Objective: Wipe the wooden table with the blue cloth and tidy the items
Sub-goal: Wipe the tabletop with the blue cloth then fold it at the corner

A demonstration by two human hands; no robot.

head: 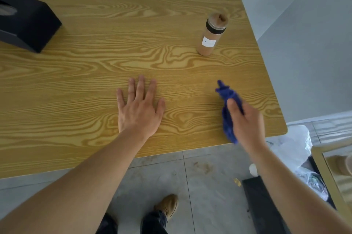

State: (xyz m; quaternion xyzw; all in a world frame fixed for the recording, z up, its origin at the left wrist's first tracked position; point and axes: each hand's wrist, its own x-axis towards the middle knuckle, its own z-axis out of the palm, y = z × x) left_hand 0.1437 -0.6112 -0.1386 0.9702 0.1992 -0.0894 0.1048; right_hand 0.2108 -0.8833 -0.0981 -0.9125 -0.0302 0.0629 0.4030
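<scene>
The wooden table (95, 73) fills most of the head view. My left hand (140, 108) lies flat on it near the front middle, fingers spread, holding nothing. My right hand (245, 117) grips the bunched blue cloth (227, 112) near the table's front right corner; the cloth hangs from my fingers and pokes out above them. A clear bottle (211, 35) of brown powder with a black band and a white label stands upright at the back right. A black tissue box (24, 22) sits at the far left.
Grey walls run behind the table and along its right side. Below the front right corner, on the grey tiled floor, are a bin with a white plastic bag (293, 148), a black box (262, 201) and a gold-framed shelf (327, 169). My shoe (167, 205) stands on the tiles.
</scene>
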